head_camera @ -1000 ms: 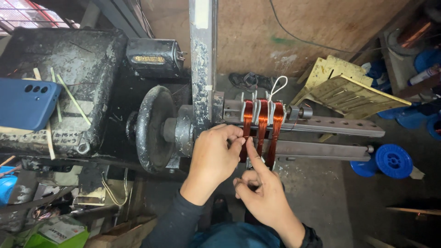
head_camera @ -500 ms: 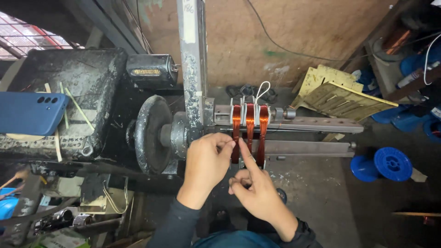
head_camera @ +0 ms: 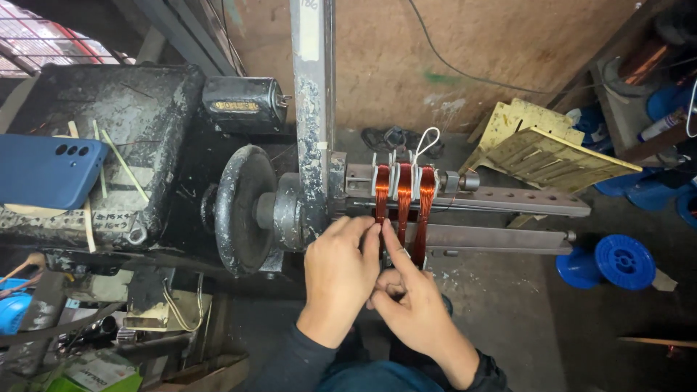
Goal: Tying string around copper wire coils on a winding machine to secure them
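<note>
Working at the copper wire coils (head_camera: 403, 199) wound on the winding machine's former, just right of the black flywheel (head_camera: 239, 210); left hand (head_camera: 337, 272) pinching narrowly at the leftmost coil, right hand (head_camera: 406, 305) pressing an extended forefinger against the middle one. Likely tying off the windings, calling next for a fine, steady grip. Crowding in behind the coils: steel post (head_camera: 312, 109); lying farther right of the flywheel: blue spools (head_camera: 617, 261).

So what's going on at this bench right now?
A person is working with both hands at a winding machine. Three copper wire coils sit side by side on the machine's metal bar, tied with white cord. The left hand has its fingertips at the leftmost coil, and the right hand points its index finger up between the coils. A heavy black wheel sits to the left of the coils, a blue phone lies on the black casing, and blue spools lie on the floor.
</note>
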